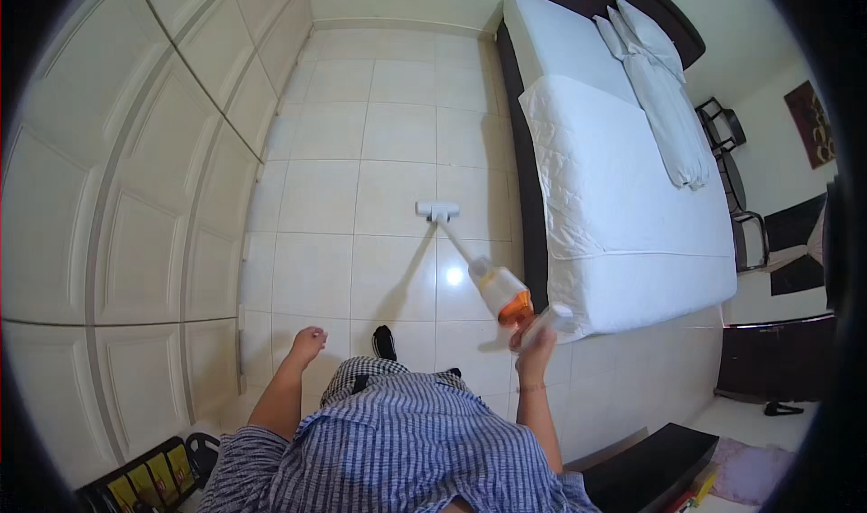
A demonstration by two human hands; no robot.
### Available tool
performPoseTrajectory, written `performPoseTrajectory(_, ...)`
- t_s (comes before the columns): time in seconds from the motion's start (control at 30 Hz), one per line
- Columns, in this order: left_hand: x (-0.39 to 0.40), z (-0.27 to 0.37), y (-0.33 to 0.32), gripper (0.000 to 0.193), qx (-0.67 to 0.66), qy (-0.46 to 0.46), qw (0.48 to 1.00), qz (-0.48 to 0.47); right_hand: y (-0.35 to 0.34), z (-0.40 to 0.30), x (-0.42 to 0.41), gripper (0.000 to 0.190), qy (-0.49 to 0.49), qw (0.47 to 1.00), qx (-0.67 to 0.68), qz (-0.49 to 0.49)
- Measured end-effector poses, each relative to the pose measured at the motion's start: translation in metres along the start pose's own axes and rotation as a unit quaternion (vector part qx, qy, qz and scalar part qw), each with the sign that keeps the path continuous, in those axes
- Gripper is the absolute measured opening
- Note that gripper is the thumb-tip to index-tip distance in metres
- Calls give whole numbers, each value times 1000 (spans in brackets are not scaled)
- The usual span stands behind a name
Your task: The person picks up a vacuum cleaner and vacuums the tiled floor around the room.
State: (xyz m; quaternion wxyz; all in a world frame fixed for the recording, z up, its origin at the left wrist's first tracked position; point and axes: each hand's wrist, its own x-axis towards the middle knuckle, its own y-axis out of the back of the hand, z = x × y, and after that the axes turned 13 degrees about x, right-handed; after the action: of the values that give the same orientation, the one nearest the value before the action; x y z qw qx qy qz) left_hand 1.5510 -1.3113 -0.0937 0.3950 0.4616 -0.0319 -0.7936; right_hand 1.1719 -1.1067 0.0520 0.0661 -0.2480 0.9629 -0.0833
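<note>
My right hand (536, 348) grips the handle of a white and orange cordless stick vacuum cleaner (498, 288). Its thin tube slants away from me to a white floor head (437, 211), which rests on the pale tiled floor (318, 198). My left hand (309, 345) hangs over the tiles at my left side with the fingers curled, and I see nothing in it. Whether those fingers are fully closed is unclear at this size. A black shoe (383, 343) shows on the floor between my hands.
A bed (630, 222) with white bedding and pillows stands along the right. Panelled wardrobe doors (145, 228) line the left. Behind the bed are dark chairs (735, 181). A black furniture top (650, 455) lies at lower right, and a dark rack with yellow panels (150, 479) at lower left.
</note>
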Motion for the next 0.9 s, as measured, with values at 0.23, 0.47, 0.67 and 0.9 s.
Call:
performPoseTrajectory(0.23, -31, 7, -34, 32, -40, -30, 999, 16, -3, -37, 70, 57, -9, 993, -65, -94)
performPoseTrajectory(0.47, -108, -71, -103, 26, 94, 56, 993, -40, 200, -47, 3, 38, -55, 998, -29, -16)
performPoseTrajectory(0.67, -163, -81, -156, 26, 72, 133, 985, -79, 263, -138, -110, 58, -94, 995, 40, 16)
performPoseTrajectory(0.9, -146, -54, -179, 34, 29, 40, 998, -40, 235, -98, -93, 51, -39, 998, 39, 42)
